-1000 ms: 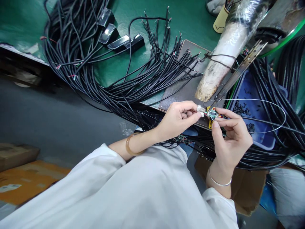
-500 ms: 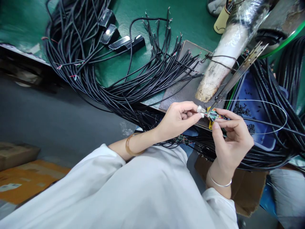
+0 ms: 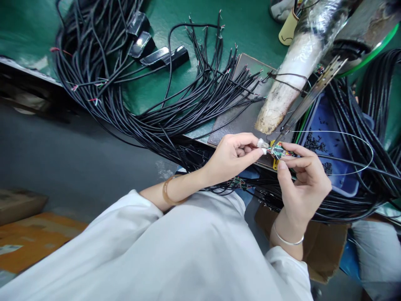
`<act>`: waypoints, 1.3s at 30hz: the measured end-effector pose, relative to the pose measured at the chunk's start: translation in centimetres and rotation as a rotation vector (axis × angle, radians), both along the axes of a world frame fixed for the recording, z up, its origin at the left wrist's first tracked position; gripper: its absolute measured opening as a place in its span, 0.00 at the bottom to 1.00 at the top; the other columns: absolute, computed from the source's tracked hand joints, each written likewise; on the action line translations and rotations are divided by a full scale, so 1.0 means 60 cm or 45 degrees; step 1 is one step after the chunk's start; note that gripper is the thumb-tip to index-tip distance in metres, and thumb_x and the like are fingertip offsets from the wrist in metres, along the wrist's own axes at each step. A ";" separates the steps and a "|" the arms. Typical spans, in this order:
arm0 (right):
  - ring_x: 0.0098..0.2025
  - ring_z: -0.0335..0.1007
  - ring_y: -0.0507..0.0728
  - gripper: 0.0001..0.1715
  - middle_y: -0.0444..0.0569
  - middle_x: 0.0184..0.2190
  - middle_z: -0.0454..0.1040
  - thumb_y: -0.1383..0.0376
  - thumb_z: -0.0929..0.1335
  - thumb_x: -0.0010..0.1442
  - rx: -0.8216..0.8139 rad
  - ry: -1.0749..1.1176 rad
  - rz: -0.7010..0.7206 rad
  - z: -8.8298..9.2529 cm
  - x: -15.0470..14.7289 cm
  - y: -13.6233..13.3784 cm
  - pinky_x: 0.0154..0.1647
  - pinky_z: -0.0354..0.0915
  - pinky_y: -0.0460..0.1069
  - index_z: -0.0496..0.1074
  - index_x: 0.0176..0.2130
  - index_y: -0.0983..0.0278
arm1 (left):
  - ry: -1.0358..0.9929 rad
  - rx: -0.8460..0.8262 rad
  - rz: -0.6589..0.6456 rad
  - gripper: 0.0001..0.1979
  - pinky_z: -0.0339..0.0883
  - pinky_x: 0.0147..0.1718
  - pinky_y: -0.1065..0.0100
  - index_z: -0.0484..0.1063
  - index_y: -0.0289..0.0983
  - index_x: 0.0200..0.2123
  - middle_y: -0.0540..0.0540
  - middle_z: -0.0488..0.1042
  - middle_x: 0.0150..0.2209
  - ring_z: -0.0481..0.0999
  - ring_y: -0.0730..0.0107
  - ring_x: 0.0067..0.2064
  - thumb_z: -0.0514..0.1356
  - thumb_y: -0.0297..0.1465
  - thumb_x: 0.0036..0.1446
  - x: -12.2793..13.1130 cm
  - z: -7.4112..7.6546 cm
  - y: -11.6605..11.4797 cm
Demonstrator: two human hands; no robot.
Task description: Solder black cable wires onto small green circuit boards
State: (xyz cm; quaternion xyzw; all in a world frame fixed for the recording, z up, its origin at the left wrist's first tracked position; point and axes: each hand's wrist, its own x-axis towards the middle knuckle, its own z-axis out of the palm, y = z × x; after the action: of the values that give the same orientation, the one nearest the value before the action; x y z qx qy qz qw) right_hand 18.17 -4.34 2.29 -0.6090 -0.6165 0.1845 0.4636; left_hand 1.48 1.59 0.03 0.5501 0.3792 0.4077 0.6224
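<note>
Where cables [image 3: 178,119] crowd the edge [image 3: 200,141], left fingers [image 3: 253,156] pinch wires [image 3: 268,150] (right fingers [image 3: 299,149] a board [image 3: 277,151]).

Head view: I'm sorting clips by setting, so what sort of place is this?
Probably an electronics assembly workshop: a small wired circuit board is between the hands beside what looks like a soldering iron, and bundles of black cables lie on the green workbench.

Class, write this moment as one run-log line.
left hand: pinching wires | right hand: holding circuit board | soldering iron: tip at board
</note>
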 end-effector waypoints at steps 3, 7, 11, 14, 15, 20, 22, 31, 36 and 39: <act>0.48 0.79 0.59 0.05 0.52 0.49 0.79 0.67 0.72 0.61 -0.014 -0.010 0.014 0.001 0.001 -0.002 0.54 0.75 0.61 0.71 0.34 0.61 | 0.001 0.007 -0.002 0.09 0.56 0.23 0.75 0.74 0.33 0.31 0.50 0.65 0.28 0.60 0.79 0.27 0.63 0.33 0.58 -0.001 0.000 0.000; 0.48 0.79 0.60 0.05 0.52 0.46 0.79 0.67 0.72 0.61 -0.029 0.017 0.010 0.000 0.002 -0.004 0.52 0.75 0.60 0.72 0.33 0.62 | -0.033 -0.045 -0.040 0.09 0.57 0.23 0.75 0.74 0.32 0.31 0.50 0.67 0.28 0.61 0.79 0.27 0.63 0.33 0.58 -0.006 0.004 -0.003; 0.46 0.79 0.59 0.06 0.51 0.44 0.80 0.67 0.72 0.61 -0.034 0.055 0.016 -0.006 0.001 -0.006 0.48 0.76 0.57 0.72 0.31 0.63 | -0.084 -0.160 -0.154 0.09 0.56 0.23 0.75 0.73 0.32 0.32 0.51 0.66 0.27 0.61 0.80 0.25 0.62 0.33 0.59 -0.011 0.005 -0.007; 0.45 0.80 0.59 0.06 0.51 0.42 0.81 0.67 0.72 0.61 0.005 0.035 -0.009 -0.009 0.001 -0.012 0.44 0.78 0.56 0.71 0.32 0.62 | -0.062 -0.154 -0.181 0.09 0.55 0.23 0.74 0.72 0.32 0.31 0.51 0.65 0.25 0.61 0.79 0.25 0.61 0.33 0.60 -0.013 0.003 -0.009; 0.45 0.81 0.59 0.06 0.50 0.41 0.81 0.67 0.72 0.61 0.037 0.018 -0.029 -0.010 0.001 -0.015 0.42 0.78 0.55 0.71 0.32 0.62 | -0.047 -0.142 -0.179 0.10 0.55 0.24 0.74 0.72 0.33 0.31 0.52 0.64 0.25 0.60 0.79 0.26 0.61 0.34 0.61 -0.013 0.002 -0.010; 0.40 0.83 0.60 0.08 0.47 0.38 0.83 0.72 0.73 0.57 0.310 -0.270 -0.088 -0.022 0.000 -0.034 0.36 0.78 0.52 0.72 0.35 0.60 | 0.001 -0.039 -0.157 0.12 0.52 0.23 0.73 0.71 0.33 0.29 0.52 0.61 0.25 0.58 0.79 0.25 0.61 0.34 0.62 -0.013 0.000 -0.014; 0.38 0.83 0.59 0.09 0.46 0.36 0.83 0.73 0.73 0.57 0.412 -0.298 -0.084 -0.028 -0.004 -0.037 0.36 0.78 0.51 0.73 0.35 0.61 | 0.016 0.003 -0.142 0.12 0.52 0.23 0.73 0.71 0.33 0.29 0.52 0.61 0.25 0.58 0.79 0.26 0.61 0.34 0.62 -0.013 -0.001 -0.015; 0.40 0.83 0.56 0.10 0.44 0.38 0.84 0.75 0.73 0.58 0.397 -0.324 0.011 -0.031 -0.012 -0.033 0.35 0.77 0.47 0.72 0.36 0.61 | 0.033 0.210 -0.084 0.11 0.55 0.24 0.74 0.72 0.33 0.29 0.52 0.64 0.27 0.60 0.80 0.27 0.61 0.31 0.64 -0.014 -0.008 -0.019; 0.40 0.83 0.56 0.09 0.46 0.38 0.84 0.75 0.73 0.58 0.385 -0.291 0.024 -0.029 -0.016 -0.033 0.37 0.76 0.47 0.73 0.35 0.63 | 0.059 0.256 -0.084 0.12 0.53 0.24 0.74 0.70 0.33 0.27 0.53 0.63 0.26 0.59 0.80 0.26 0.60 0.30 0.64 -0.016 -0.007 -0.018; 0.39 0.83 0.55 0.10 0.46 0.39 0.84 0.76 0.73 0.57 0.376 -0.293 0.033 -0.028 -0.019 -0.034 0.35 0.76 0.46 0.73 0.35 0.63 | 0.056 0.238 -0.079 0.12 0.54 0.24 0.74 0.70 0.33 0.27 0.52 0.64 0.26 0.59 0.80 0.26 0.60 0.30 0.63 -0.017 -0.007 -0.019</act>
State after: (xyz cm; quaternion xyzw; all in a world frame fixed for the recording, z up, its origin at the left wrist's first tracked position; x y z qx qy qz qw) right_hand 17.03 -6.36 0.63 -0.5433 -0.6937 0.0269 0.4720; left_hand 0.49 0.47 -0.40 0.6260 0.3358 0.4095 0.5724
